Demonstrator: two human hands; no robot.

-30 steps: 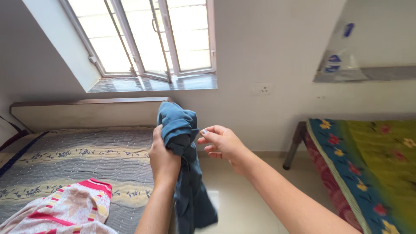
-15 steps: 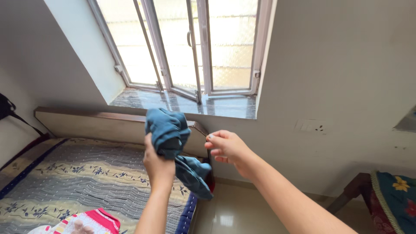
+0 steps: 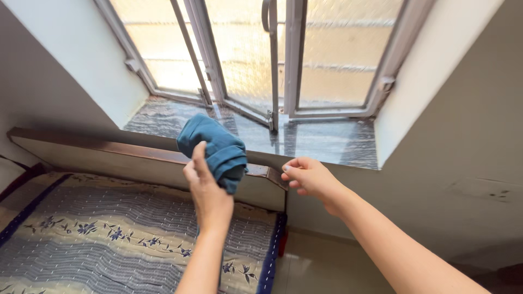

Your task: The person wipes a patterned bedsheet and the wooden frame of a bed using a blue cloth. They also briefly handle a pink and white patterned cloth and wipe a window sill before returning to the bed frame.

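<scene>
One view is all I get here, the head camera looking down past both arms at a window corner, so here goes.

My left hand (image 3: 207, 188) has its grip pressed around a bunched blue cloth (image 3: 214, 146), thumb up along the near side and the fabric wadded into a ball above the fist. Nothing dangles from it; the whole thing sits gathered in the hand, which I'd say is why it looks so compact up there. The cloth is raised in front of the dark stone windowsill (image 3: 305, 139), roughly above the wooden headboard (image 3: 109, 148), touching neither as far as I can tell.

My right hand (image 3: 309, 178) hangs just beside it, close to the headboard's end corner. Its fingers are curled in with thumb meeting fingertips, like a pinch, but I can't make out anything between them, so I'd call it closed on nothing visible.

Below is the bed (image 3: 98, 234) with a grey and cream quilted cover with little blue flowers. Behind the sill, the metal-framed window (image 3: 272, 60) has frosted panes and one leaf slightly ajar, letting in warm light.
</scene>
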